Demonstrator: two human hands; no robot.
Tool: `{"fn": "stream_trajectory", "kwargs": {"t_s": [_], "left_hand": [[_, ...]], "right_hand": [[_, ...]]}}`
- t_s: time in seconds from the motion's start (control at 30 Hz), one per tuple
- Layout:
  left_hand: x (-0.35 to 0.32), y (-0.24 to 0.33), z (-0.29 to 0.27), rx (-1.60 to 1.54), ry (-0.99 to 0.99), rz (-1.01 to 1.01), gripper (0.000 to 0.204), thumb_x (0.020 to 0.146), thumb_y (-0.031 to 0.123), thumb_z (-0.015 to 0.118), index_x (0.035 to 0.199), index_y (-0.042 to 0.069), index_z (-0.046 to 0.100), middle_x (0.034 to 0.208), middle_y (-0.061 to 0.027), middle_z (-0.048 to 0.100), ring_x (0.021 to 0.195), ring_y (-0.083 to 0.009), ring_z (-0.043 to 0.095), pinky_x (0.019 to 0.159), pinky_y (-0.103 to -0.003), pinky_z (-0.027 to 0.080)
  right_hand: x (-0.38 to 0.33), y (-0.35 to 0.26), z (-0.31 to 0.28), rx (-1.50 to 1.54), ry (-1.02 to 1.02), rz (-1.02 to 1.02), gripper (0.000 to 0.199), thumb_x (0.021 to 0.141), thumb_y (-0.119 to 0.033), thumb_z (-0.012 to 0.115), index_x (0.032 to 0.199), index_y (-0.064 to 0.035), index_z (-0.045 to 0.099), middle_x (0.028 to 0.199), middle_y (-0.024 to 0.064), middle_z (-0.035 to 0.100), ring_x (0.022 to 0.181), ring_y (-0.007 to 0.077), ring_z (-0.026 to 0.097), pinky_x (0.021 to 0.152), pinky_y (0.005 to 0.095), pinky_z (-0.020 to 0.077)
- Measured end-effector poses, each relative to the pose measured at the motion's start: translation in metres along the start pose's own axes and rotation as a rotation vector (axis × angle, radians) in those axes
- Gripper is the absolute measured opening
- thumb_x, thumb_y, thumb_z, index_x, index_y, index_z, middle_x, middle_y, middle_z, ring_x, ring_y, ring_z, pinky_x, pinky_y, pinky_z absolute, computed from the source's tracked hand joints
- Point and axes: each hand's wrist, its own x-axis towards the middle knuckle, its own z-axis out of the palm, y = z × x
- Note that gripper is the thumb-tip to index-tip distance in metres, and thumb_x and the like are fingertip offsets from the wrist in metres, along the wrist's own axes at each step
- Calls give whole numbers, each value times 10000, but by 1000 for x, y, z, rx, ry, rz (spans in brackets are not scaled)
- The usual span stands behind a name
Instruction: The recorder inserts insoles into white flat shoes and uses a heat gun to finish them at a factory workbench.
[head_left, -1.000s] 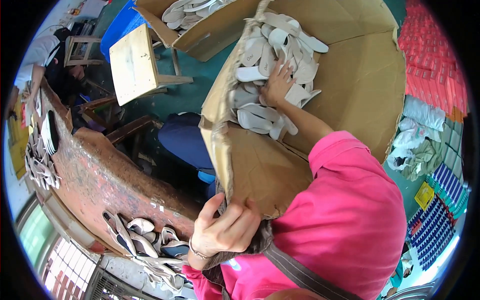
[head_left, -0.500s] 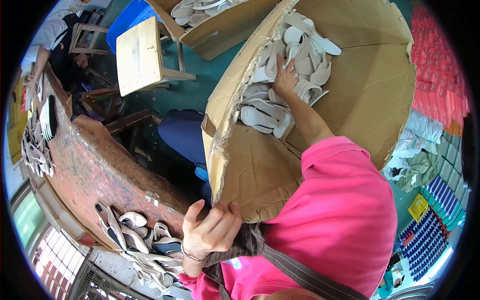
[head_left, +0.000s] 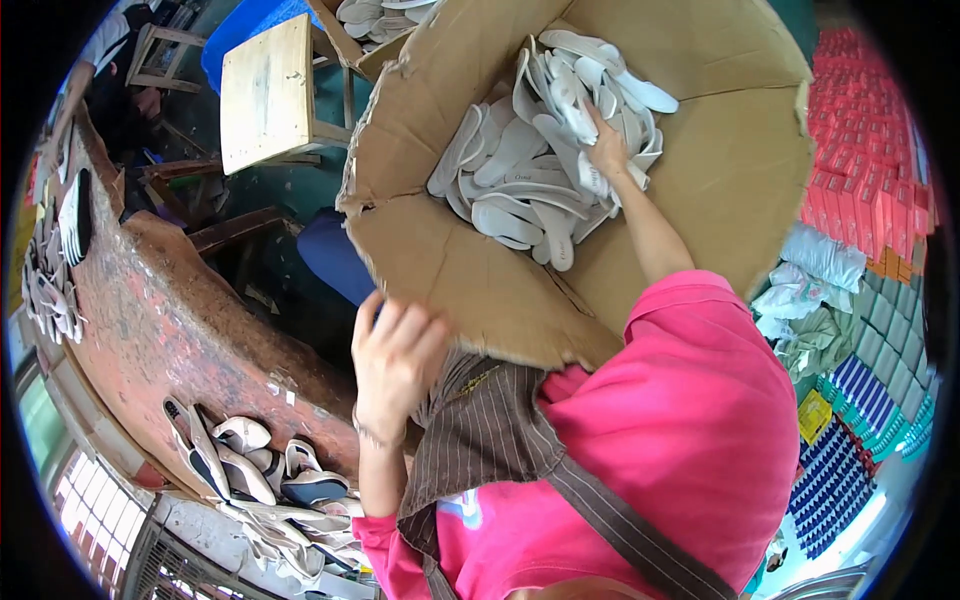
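Observation:
A large cardboard box [head_left: 720,190] stands in front of me, its wide mouth toward me. Inside lies a heap of white slip-on sandals [head_left: 515,155]. My right hand [head_left: 607,152] reaches into the box, closed around a white sandal [head_left: 568,105] at the top of the heap; part of its grip is hidden. My left hand [head_left: 393,355] is at the near left rim of the box, its fingers bent over the cardboard edge and smeared by motion. A dark striped apron [head_left: 490,430] hangs just below that rim.
To the left runs a worn reddish workbench [head_left: 200,310] with beige shoes [head_left: 265,470] at its near end and more shoes [head_left: 50,275] farther along. A wooden stool [head_left: 268,95] stands beyond the box. Red shoeboxes [head_left: 860,150] are stacked at the right, near plastic bags [head_left: 815,270].
My left hand has moved up and left, and the box's near rim has shifted with it, so its mouth gapes wider. My right hand has moved right and now grips a sandal.

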Motion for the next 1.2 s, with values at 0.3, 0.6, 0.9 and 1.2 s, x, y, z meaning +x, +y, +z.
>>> {"fn": "stream_trajectory", "kwargs": {"t_s": [0.3, 0.6, 0.9, 1.2], "left_hand": [[-45, -22, 76, -136, -130, -355, 397, 827, 167, 690, 1212, 88, 636, 1307, -124, 584, 1285, -308, 486, 1092, -475, 352], [-169, -16, 79, -41, 303, -854, 370, 883, 49, 618, 1252, 17, 605, 1232, -148, 625, 1198, -337, 546, 1028, -430, 407], [-232, 48, 120, 203, 689, -1207, 451, 852, 70, 650, 1297, 56, 577, 1334, -174, 543, 1281, -364, 466, 1096, -465, 336], [-293, 157, 195, 387, 1051, -1813, 652, 877, 188, 649, 1454, 66, 371, 1516, -205, 303, 1411, -386, 271, 1140, -550, 223]], "right_hand": [[-12, 45, -19, 247, -95, 110, 608, 668, -372, 796, 1128, -1, 651, 1041, 215, 700, 1005, 347, 675, 905, 417, 515], [-36, 46, -97, 443, 76, 56, 629, 684, -299, 839, 1166, 49, 631, 1080, 166, 697, 993, 257, 667, 895, 360, 508], [-115, -89, -232, 44, -138, 41, 314, 966, -101, 549, 1200, 95, 624, 1170, 140, 675, 1070, 200, 632, 970, 328, 481], [-89, -240, -237, -192, -112, -998, 445, 994, -194, 518, 1384, 18, 482, 1357, 136, 551, 1142, 238, 575, 988, 362, 434]]}}
